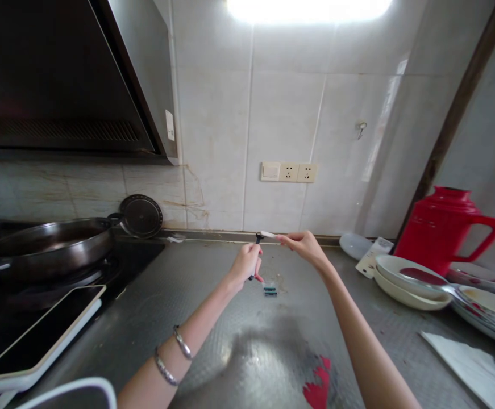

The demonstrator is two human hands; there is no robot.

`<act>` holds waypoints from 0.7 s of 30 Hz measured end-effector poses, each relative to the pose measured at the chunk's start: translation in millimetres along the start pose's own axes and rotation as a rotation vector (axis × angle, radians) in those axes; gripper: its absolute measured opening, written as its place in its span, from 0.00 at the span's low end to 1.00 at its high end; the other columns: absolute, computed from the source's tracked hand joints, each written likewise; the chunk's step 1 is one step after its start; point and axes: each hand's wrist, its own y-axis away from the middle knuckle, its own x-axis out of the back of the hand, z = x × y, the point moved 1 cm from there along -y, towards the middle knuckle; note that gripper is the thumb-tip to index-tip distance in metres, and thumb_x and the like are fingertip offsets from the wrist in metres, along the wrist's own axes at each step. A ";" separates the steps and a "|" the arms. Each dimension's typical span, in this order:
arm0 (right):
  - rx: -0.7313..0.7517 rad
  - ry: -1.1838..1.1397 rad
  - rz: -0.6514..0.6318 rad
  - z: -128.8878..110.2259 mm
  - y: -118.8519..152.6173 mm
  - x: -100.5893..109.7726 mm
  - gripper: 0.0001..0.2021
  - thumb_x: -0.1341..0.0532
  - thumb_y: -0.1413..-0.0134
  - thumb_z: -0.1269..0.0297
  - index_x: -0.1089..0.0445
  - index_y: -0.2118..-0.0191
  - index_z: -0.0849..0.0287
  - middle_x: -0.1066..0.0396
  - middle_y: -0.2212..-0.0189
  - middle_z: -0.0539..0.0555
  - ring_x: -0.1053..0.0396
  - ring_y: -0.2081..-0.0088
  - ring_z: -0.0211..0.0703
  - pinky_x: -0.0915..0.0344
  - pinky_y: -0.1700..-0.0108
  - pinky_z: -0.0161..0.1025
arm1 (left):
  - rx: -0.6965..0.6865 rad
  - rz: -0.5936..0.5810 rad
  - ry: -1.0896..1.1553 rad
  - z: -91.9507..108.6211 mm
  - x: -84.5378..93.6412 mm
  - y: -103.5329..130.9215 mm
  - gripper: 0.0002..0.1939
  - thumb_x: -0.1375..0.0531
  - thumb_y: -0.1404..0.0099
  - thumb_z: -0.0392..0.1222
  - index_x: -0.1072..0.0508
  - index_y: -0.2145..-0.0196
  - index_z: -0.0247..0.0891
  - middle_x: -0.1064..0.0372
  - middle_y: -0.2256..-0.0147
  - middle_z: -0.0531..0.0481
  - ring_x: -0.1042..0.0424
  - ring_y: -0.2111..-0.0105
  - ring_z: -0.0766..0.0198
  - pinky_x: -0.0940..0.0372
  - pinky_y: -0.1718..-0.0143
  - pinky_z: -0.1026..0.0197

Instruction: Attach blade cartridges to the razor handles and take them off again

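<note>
My left hand (247,264) is closed around the handle of a black razor-like tool (259,238), held upright with its short head at the top. My right hand (302,245) pinches a slim white strip (268,234) between thumb and fingers. The strip's far end meets the tool's head or lies just in front of it; I cannot tell which. Below my left hand, a small clear packet with dark green bars (270,289) lies on the metal counter (213,318).
To the left, a pan (55,244) sits on the stove, with a phone on a white block (42,341) nearer me. At right stand a red thermos jug (439,230) and stacked bowls (409,292). A white napkin (473,363) and torn red patch (319,383) lie nearer.
</note>
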 end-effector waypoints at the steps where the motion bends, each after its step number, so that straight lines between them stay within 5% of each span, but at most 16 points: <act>1: -0.006 0.014 0.013 0.4 0.2 -0.2 0.30 0.47 0.59 0.38 0.26 0.78 0.65 0.46 0.87 0.48 0.48 0.81 0.33 0.55 0.79 0.31 | -0.007 -0.005 0.003 0.6 0.3 -0.1 0.08 0.53 0.42 0.45 0.41 0.73 0.38 0.52 0.95 0.63 0.54 0.94 0.74 0.42 0.88 0.69; 5: -0.033 0.026 0.070 -1.0 1.3 0.6 0.31 0.47 0.60 0.37 0.27 0.80 0.65 0.47 0.88 0.48 0.49 0.81 0.33 0.55 0.79 0.32 | -0.034 -0.018 0.005 3.3 1.6 0.3 0.08 0.54 0.42 0.44 0.41 0.73 0.38 0.53 0.95 0.64 0.55 0.94 0.73 0.41 0.88 0.68; 11: 0.011 -0.057 -0.008 -11.1 2.7 2.2 0.30 0.47 0.58 0.38 0.28 0.79 0.65 0.48 0.87 0.48 0.50 0.81 0.33 0.56 0.79 0.32 | -0.054 -0.043 -0.013 3.7 2.7 -0.7 0.08 0.54 0.41 0.44 0.41 0.73 0.38 0.53 0.95 0.64 0.55 0.94 0.73 0.41 0.89 0.67; 15: -0.044 0.068 0.089 0.4 1.1 5.4 0.31 0.46 0.61 0.37 0.27 0.80 0.65 0.49 0.88 0.48 0.50 0.82 0.33 0.56 0.79 0.32 | -0.067 -0.090 -0.030 4.1 2.5 -1.2 0.09 0.54 0.40 0.44 0.42 0.73 0.38 0.53 0.95 0.63 0.55 0.94 0.73 0.42 0.89 0.68; 21: -0.075 0.025 0.056 -1.4 2.8 21.9 0.32 0.47 0.60 0.36 0.27 0.79 0.66 0.43 0.87 0.49 0.48 0.82 0.33 0.54 0.79 0.32 | -0.218 -0.192 -0.064 4.9 4.6 2.3 0.15 0.53 0.38 0.53 0.42 0.70 0.38 0.50 0.92 0.63 0.50 0.93 0.73 0.45 0.89 0.71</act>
